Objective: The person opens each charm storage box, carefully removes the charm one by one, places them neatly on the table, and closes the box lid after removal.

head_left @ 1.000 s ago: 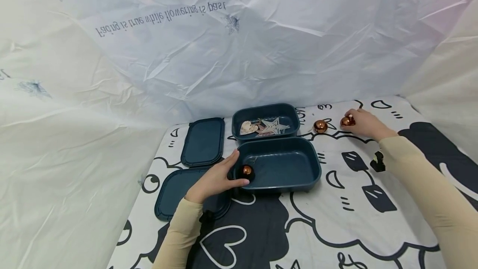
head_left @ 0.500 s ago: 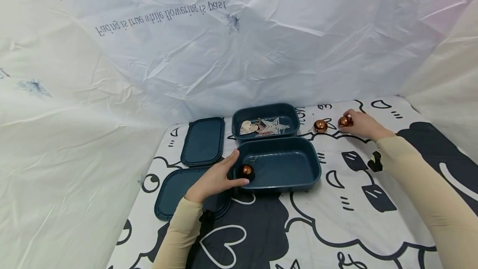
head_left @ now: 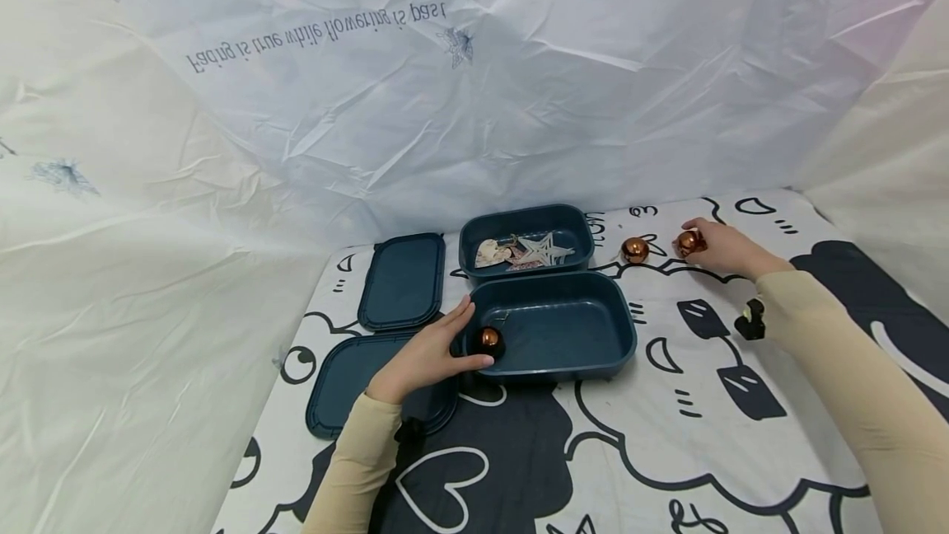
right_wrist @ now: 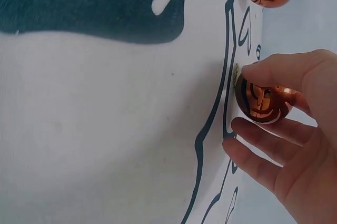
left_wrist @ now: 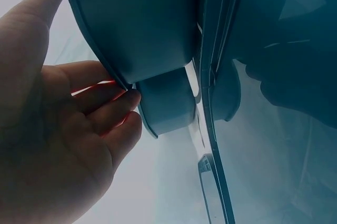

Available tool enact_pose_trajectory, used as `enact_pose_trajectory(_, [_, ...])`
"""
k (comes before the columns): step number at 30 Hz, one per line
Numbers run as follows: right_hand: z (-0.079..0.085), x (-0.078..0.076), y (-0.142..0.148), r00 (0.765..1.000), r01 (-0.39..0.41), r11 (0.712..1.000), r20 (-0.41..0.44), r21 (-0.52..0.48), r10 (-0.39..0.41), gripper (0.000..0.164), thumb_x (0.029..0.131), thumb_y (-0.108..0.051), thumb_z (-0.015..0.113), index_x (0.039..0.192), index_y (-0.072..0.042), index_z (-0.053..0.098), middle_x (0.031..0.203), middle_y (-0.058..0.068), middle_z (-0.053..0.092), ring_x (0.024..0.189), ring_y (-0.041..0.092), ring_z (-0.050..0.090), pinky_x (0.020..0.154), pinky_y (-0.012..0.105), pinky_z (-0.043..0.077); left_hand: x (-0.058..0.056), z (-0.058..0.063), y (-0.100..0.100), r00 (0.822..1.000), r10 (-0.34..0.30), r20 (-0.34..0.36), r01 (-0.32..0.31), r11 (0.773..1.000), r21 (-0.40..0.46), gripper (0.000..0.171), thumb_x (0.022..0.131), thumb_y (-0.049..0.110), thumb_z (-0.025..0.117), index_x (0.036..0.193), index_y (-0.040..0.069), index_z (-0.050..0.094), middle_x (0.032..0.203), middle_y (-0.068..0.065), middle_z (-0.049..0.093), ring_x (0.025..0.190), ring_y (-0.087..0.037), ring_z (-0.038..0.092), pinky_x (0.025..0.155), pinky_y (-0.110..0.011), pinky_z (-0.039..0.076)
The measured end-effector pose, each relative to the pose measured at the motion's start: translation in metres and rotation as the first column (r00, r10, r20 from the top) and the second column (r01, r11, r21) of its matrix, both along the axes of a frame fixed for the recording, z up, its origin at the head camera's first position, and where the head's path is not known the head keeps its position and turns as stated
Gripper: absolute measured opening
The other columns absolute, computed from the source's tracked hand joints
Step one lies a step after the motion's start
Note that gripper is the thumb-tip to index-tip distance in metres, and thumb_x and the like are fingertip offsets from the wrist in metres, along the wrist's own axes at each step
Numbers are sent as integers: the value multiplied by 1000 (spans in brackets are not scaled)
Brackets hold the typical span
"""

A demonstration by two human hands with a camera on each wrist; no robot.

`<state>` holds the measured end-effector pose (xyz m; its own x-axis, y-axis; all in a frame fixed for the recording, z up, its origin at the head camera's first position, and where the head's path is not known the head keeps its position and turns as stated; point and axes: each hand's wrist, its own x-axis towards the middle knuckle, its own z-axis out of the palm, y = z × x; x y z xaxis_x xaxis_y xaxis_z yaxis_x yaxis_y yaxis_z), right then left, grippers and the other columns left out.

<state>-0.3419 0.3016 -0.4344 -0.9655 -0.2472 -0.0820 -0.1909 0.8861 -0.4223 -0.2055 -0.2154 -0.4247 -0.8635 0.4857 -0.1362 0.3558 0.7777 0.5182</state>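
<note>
In the head view, my left hand [head_left: 425,357] rests on the left end of the nearer dark blue box [head_left: 563,332], thumb and fingers spread along its rim. The left wrist view shows the thumb and fingertips touching the edge of this box [left_wrist: 131,18]. A copper bauble [head_left: 488,340] lies inside it, near that hand. At the far right, my right hand [head_left: 722,248] holds another shiny copper bauble [head_left: 689,243] between thumb and fingers, low over the cloth. The right wrist view shows this bauble [right_wrist: 260,100] with the last fingers stretched away from it.
A third copper bauble [head_left: 635,250] lies left of my right hand. Behind the nearer box, a second blue box [head_left: 482,225] contains star and other flat ornaments [head_left: 544,250]. Two blue lids [head_left: 403,281] lie on the left. A white sheet [head_left: 474,130] hangs at the back.
My right hand shifts slightly left with the bauble, then back right. The left hand and the boxes stay in place.
</note>
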Motion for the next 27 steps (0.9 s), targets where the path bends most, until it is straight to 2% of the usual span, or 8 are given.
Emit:
enact_pose_trajectory(13, [-7, -3, -2, 1000, -25, 1000, 1, -1, 25, 64, 94, -16, 67, 140, 17, 38, 126, 42, 51, 113, 55, 53, 93, 66, 44, 1, 0, 0, 1000, -8, 2, 8, 1000, 14, 101, 88, 70, 63, 163, 20, 17, 169, 3, 7, 150, -28, 26, 114, -52, 35])
enact_pose_trajectory(22, [-3, 4, -5, 998, 50, 999, -25, 20, -50, 71, 94, -30, 70, 135, 20, 40, 123, 44, 50, 111, 58, 51, 91, 68, 44, 2, 1, 0, 1000, -9, -8, 9, 1000, 13, 101, 88, 69, 62, 163, 19, 17, 169, 0, 9, 150, -28, 27, 113, -52, 36])
enact_pose_trajectory(27, [-6, 3, -5, 998, 69, 998, -13, 16, -68, 75, 94, -34, 70, 136, 21, 39, 123, 44, 48, 110, 57, 51, 89, 67, 44, 2, 1, 0, 1000, -7, -7, 7, 1000, 13, 100, 88, 69, 63, 163, 19, 18, 169, 0, 9, 150, -27, 26, 114, -52, 35])
